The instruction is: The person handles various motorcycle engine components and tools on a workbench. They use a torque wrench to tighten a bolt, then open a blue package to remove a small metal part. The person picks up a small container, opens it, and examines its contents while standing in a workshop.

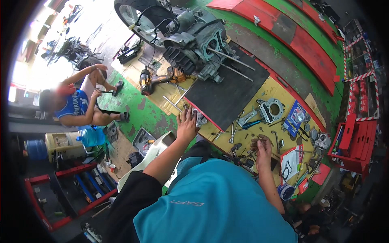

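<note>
My left hand (pixel 187 124) reaches forward to the near left edge of a black rubber mat (pixel 227 95), fingers stretched and spread. Beside its fingertips lies a small silvery part (pixel 200 117), half hidden by the hand. My right hand (pixel 262 150) hovers over the yellow work table (pixel 259 97), fingers loosely bent and apart, with nothing visible in them. Small dark metal parts (pixel 236 147) lie to its left. A scooter engine (pixel 194 44) stands on the mat's far end, two long studs (pixel 233 58) sticking out from it. A metal cylinder block (pixel 270 110) sits right of the mat.
Left of the engine lies a cordless impact driver (pixel 148 82), near a T-handle wrench (pixel 172 103). Blue-handled pliers (pixel 251 124) and a gasket sheet (pixel 287 169) are on the right. Someone in a blue top (pixel 77 103) sits at left; a red tool cabinet (pixel 354 141) stands at right.
</note>
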`<state>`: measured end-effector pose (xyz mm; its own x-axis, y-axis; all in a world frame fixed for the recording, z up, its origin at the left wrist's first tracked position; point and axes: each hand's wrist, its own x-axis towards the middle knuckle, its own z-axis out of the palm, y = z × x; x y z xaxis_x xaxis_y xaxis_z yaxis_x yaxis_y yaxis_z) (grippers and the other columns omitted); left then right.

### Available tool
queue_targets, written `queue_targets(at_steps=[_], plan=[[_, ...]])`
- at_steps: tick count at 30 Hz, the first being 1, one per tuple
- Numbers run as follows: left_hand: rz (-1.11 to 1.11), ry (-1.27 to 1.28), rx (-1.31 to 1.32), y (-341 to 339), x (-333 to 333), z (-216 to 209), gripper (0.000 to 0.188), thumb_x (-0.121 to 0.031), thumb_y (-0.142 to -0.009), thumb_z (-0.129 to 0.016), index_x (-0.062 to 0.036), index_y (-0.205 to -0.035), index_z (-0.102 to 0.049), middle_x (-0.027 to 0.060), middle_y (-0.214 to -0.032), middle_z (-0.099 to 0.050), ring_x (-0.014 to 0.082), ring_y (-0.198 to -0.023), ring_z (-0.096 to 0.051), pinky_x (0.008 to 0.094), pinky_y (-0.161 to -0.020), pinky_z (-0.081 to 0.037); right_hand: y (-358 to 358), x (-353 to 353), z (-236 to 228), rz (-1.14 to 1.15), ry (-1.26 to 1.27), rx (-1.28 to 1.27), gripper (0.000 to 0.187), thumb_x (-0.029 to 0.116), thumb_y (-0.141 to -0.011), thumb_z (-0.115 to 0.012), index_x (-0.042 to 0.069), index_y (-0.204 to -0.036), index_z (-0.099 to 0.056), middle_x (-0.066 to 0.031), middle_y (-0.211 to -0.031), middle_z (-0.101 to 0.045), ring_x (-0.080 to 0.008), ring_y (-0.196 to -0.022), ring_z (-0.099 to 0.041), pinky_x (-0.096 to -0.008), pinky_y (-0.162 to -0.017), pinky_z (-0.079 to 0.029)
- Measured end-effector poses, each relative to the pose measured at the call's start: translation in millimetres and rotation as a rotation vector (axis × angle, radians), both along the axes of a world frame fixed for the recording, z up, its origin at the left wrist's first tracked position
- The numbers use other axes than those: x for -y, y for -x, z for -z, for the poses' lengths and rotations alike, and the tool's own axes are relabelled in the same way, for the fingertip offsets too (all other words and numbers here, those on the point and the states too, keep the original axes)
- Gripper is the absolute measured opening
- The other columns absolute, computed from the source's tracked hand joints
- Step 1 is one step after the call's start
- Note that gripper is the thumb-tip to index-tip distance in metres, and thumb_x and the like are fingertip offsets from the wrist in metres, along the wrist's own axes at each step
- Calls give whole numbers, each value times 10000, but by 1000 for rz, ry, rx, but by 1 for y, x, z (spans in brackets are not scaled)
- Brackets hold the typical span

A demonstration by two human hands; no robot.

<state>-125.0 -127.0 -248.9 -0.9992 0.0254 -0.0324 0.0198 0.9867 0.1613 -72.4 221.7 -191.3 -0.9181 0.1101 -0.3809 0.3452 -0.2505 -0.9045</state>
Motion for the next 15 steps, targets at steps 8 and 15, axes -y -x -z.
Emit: queue_targets(at_steps=[8,15], plan=[[386,-289,37,46,42,9,574,-281,-709,-775,-96,-1220,-591,138,-1329,-566,327,-1393,-406,676,-1127,-214,-13,37,-10,205,-45,-15,360,233,-1009,-602,60,-1308,-502,-99,-1021,-677,-150,-850,-627,-298,-761,-511],[96,-828,484,17,67,-43,550,-15,-729,-701,-64,-1258,-557,177,-1235,-578,367,-1304,-481,397,-1084,-414,-25,65,-34,359,17,-69,358,216,-1008,-603,56,-1311,-497,-103,-1010,-674,-160,-847,-626,-327,-766,-514]])
